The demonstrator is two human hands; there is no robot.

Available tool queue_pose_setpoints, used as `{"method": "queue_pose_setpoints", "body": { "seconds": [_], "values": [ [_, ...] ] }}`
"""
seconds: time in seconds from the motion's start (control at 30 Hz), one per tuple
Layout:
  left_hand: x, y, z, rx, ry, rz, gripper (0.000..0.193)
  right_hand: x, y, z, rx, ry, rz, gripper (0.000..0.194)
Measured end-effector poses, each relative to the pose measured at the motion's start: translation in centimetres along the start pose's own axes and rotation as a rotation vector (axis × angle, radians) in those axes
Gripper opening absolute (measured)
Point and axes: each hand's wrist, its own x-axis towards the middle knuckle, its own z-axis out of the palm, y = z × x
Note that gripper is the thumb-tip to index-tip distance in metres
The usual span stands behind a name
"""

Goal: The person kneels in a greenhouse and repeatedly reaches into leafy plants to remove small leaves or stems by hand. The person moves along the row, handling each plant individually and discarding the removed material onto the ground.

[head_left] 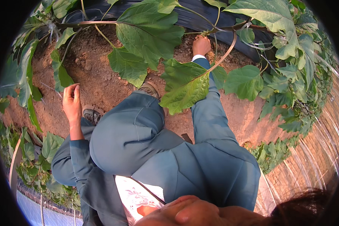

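Note:
At the upper centre, my right hand (201,45) is closed at a small green shoot (205,33) just below a plant's main stem (237,27). The fingertips are partly hidden against the shoot. A large broad leaf (186,84), apparently eggplant, hangs over my right forearm. On the left, my left hand (72,104) is raised over the soil with fingers loosely curled and a gap beside the thumb; nothing shows in it. Its fingertips are by the lower end of a hanging leaf (62,75); whether they touch cannot be told.
Black plastic mulch film (186,18) covers the bed behind the stems. Clear ties (54,30) and twine (257,45) hold the plants. Dense foliage (293,84) stands at the right. My shoes (93,113) rest on bare soil (99,70). Clear plastic strands (313,161) run at lower right.

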Motion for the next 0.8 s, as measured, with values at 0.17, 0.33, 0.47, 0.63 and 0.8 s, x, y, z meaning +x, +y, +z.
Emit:
{"method": "queue_pose_setpoints", "body": {
  "seconds": [0.17,0.33,0.47,0.63,0.8],
  "values": [
    [-0.1,0.3,0.5,0.009,-0.018,0.012,0.016,-1.0,0.2,-1.1,0.069,-0.102,0.154,0.017],
    [-0.9,-0.3,-0.1,0.012,-0.015,-0.036,0.016,-2.2,0.4,-4.6,0.335,-0.134,0.494,0.043],
    [-0.5,-1.0,0.8,-0.049,-0.062,-0.05,0.015,0.1,1.4,-1.8,0.426,-0.018,0.343,0.044],
    [-0.6,0.1,0.6,-0.056,-0.033,-0.013,0.014,1.8,1.5,-2.0,0.199,-0.192,0.299,0.04],
    [-0.6,-0.8,0.7,-0.03,-0.019,-0.017,0.014,2.1,2.8,-1.3,0.169,-0.136,0.091,0.026]
  ]
}}
